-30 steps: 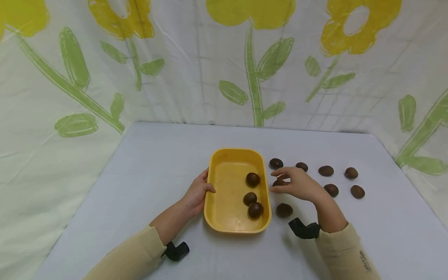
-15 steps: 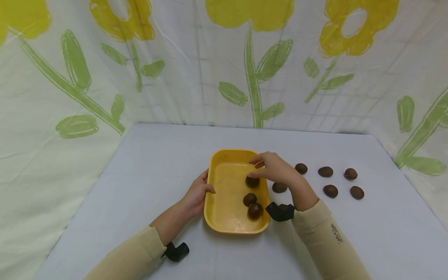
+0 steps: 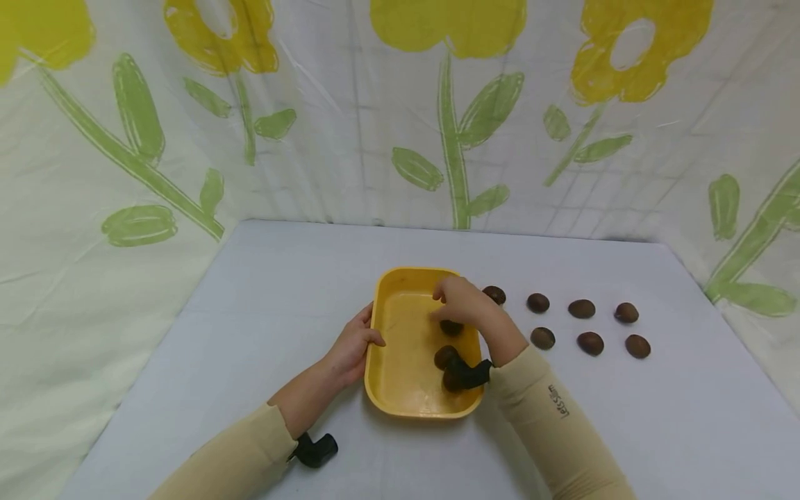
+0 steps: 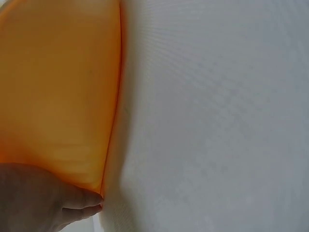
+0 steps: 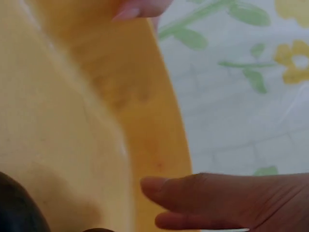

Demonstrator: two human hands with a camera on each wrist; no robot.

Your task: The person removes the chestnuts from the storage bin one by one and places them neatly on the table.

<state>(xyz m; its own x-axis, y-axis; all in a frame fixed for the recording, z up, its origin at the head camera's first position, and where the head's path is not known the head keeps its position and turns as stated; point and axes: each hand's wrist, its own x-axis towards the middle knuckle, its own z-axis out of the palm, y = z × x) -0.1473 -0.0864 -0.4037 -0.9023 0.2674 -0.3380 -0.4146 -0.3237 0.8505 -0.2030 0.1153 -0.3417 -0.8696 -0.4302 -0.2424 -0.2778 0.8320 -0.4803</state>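
My left hand (image 3: 346, 349) grips the left side of a yellow plastic tray (image 3: 396, 368), thumb over the rim; the left wrist view shows the fingers (image 4: 82, 199) at the tray's edge. Over the tray's right part reaches my right hand (image 3: 470, 305), fingers bent downward and apart, nothing seen between them. Just below its fingertips lies a dark brown, smooth, nut-like ball (image 3: 451, 328). Two more such balls sit nearer me in the tray, one partly covered by the wrist camera. In the right wrist view the fingers (image 5: 203, 191) hang beside a dark ball (image 5: 17, 208).
To the tray's right, several brown oval pieces lie in rows on the white table (image 3: 300, 278), among them one near the tray (image 3: 494, 295) and one at the far right (image 3: 637, 346). My right forearm hides part of the rows. A flowered curtain (image 3: 312, 139) stands behind.
My right hand has moved left from beside a brown piece on the table to over the tray, its fingers lowering toward the upper ball. The left hand and tray stay in place.
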